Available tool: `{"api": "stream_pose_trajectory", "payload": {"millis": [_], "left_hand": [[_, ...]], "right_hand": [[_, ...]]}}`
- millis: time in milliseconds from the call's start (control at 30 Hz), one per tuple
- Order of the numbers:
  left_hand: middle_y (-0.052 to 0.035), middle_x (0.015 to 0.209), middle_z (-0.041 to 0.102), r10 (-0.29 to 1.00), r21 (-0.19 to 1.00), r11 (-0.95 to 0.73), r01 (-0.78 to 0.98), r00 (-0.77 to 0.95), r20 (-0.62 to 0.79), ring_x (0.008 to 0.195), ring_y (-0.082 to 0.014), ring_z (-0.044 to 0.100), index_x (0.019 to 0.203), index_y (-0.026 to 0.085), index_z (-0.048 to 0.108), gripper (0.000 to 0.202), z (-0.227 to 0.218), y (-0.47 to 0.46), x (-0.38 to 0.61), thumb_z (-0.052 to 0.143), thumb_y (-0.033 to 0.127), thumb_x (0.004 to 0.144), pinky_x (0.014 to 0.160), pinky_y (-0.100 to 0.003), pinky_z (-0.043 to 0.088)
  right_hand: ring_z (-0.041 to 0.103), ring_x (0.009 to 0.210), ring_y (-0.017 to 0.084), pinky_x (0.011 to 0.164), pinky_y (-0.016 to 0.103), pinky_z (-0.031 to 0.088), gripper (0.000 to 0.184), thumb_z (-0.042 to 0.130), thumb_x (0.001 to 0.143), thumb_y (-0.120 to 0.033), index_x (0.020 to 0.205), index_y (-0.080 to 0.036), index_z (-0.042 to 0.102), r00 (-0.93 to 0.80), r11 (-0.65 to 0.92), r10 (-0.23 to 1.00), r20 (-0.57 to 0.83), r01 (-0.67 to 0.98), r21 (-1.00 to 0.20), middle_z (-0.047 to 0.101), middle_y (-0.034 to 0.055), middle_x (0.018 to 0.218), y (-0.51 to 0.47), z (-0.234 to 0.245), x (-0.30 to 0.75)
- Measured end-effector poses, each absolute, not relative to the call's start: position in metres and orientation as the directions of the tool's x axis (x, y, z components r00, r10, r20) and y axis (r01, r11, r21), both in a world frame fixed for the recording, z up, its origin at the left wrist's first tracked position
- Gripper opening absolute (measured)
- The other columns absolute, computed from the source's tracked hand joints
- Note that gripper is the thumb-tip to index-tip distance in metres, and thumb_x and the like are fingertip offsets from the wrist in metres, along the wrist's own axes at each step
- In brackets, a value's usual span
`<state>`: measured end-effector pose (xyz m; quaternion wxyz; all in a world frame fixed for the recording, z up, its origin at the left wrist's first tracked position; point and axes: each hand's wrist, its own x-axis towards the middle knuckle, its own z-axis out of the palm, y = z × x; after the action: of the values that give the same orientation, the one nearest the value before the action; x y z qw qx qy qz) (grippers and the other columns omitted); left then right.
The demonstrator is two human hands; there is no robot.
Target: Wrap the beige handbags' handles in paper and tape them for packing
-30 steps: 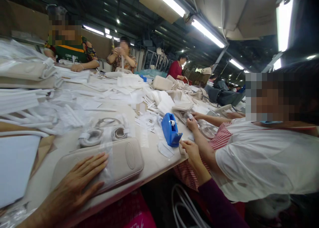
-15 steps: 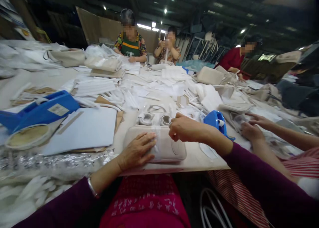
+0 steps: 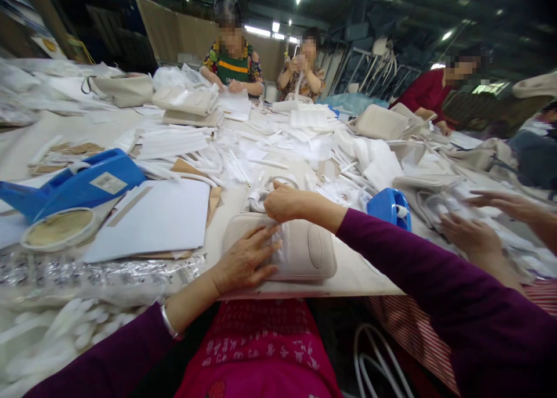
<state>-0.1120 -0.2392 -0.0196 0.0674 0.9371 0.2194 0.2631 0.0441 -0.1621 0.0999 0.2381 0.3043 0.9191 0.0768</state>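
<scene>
A beige handbag [image 3: 307,256] lies flat at the table's near edge, with a strip of clear plastic film [image 3: 285,250] across its middle. My left hand [image 3: 246,259] rests on the bag's left half, fingers stretched out, tips beside the film. My right hand [image 3: 287,203] is closed above the bag's far edge, fingers curled together; what they hold, if anything, is hidden. Just beyond the bag lies a coiled strap [image 3: 256,199] in clear plastic, partly covered by my right hand.
A blue tape dispenser [image 3: 389,209] stands right of the bag; a larger blue dispenser [image 3: 82,180] lies left, near a stack of white sheets [image 3: 161,221]. A co-worker's hands [image 3: 470,232] work at the right. Papers and foam strips cover the table beyond, where other people work.
My right hand has moved left and slightly away from me, from the bag's right half to above its far edge near the coiled strap. My left hand stays on the bag.
</scene>
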Motion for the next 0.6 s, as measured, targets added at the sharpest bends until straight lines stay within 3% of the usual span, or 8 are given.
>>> {"api": "stream_pose_trajectory", "payload": {"millis": [267,433,600], "left_hand": [[-0.0132,0.144,0.045,0.425,0.256,-0.904,0.343,0.785,0.45,0.132,-0.0301,0.037,0.132,0.014,0.05,0.049,-0.016,-0.239,-0.112,0.058,0.034,0.088,0.11,-0.049,0.035],[-0.0126,0.145,0.044,0.446,0.264,-0.893,0.364,0.787,0.427,0.129,-0.0304,0.039,0.134,0.015,0.048,0.049,-0.015,-0.24,-0.113,0.057,0.034,0.089,0.109,-0.05,0.037],[-0.0123,0.138,0.051,0.469,0.26,-0.882,0.392,0.781,0.413,0.132,-0.0316,0.036,0.134,0.016,0.049,0.05,-0.017,-0.24,-0.113,0.056,0.036,0.089,0.11,-0.052,0.034]], "right_hand": [[0.065,0.09,0.024,0.094,0.042,0.032,0.021,0.057,0.075,-0.01,0.09,-0.011,0.07,-0.715,0.816,0.578,-0.393,0.499,0.292,0.072,0.0141,0.09,-0.156,0.091,0.041],[0.066,0.089,0.023,0.106,0.046,0.022,0.02,0.057,0.079,-0.012,0.092,-0.011,0.071,-0.681,0.755,0.652,-0.333,0.544,0.365,0.072,0.014,0.092,-0.166,0.094,0.03],[0.064,0.083,0.021,0.11,0.044,0.014,0.015,0.059,0.08,-0.014,0.077,-0.019,0.073,-0.687,0.764,0.64,-0.346,0.516,0.388,0.073,0.0047,0.08,-0.169,0.087,0.018]]}}
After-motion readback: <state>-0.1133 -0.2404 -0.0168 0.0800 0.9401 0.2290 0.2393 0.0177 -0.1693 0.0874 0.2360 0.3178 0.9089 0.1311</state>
